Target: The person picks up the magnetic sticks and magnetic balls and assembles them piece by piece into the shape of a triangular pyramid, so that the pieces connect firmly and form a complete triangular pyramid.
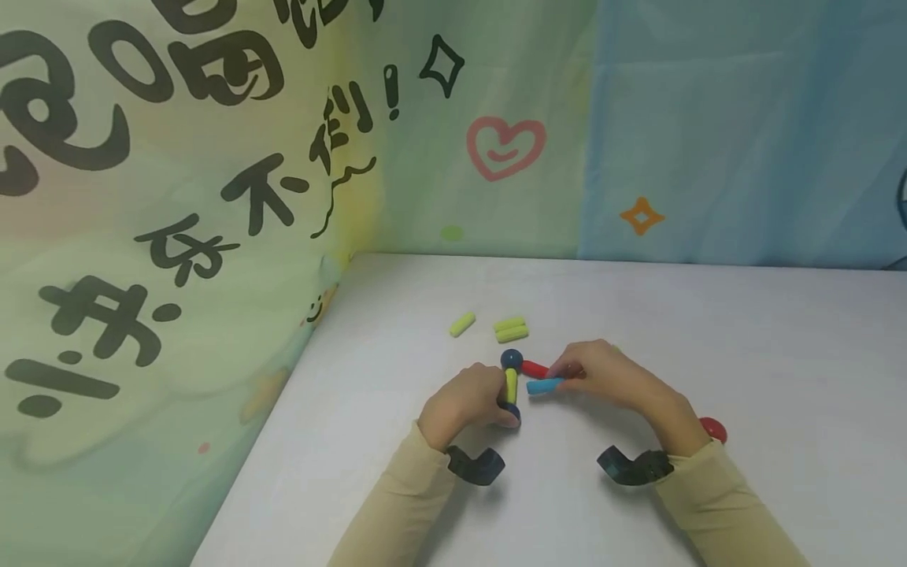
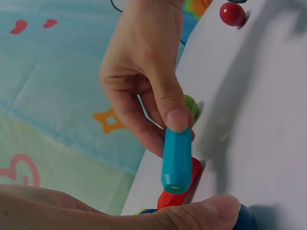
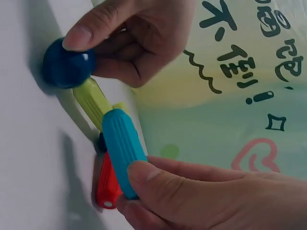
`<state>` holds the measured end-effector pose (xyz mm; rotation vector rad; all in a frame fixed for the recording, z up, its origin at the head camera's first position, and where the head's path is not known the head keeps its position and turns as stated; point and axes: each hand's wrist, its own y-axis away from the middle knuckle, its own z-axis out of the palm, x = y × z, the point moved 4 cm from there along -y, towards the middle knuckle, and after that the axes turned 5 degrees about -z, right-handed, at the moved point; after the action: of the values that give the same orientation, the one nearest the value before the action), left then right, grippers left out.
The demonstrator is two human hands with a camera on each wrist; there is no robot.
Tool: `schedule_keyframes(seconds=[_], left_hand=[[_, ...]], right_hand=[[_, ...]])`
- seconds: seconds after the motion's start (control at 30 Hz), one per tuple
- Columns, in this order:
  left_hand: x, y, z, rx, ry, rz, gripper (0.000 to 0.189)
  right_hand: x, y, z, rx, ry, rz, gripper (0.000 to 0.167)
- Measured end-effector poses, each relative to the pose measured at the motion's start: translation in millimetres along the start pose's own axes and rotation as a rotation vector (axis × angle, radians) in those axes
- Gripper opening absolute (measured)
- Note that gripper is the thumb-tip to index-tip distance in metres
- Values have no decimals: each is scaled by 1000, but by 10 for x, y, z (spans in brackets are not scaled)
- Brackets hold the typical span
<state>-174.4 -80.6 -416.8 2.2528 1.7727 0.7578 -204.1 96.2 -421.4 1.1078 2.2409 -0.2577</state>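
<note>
Our left hand [image 1: 465, 400] holds the nearer round, dark-blue plastic-looking ball [image 3: 67, 66], perhaps to keep it still. Our right hand [image 1: 608, 375] pinches one end of the straight, light-blue plastic-looking stick [image 3: 122, 143] above the flat white table [image 1: 786, 339], probably to leave its other end free.

The right grip [image 3: 201, 199] pinches a rod [image 3: 123, 148] — blue, ridged.

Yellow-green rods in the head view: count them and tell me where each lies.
4: one lone yellow-green rod, an upper rod and a lower rod side by side to its right, and a nearer rod between two dark blue balls. More could be hidden.
</note>
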Motion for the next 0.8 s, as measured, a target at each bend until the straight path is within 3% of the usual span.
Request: schedule_keyframes(seconds=[0.47, 0.67, 0.8], left_hand=[[-22, -13, 10, -2, 8, -24, 29], [-26, -8, -7, -6, 8, -30, 29], [-30, -10, -3, -12, 12, -42, 29]], right_hand=[[-143, -59, 183, -63, 3, -56, 17], [-106, -35, 117, -54, 9, -7, 20], [25, 49, -88, 44, 51, 72, 24]])
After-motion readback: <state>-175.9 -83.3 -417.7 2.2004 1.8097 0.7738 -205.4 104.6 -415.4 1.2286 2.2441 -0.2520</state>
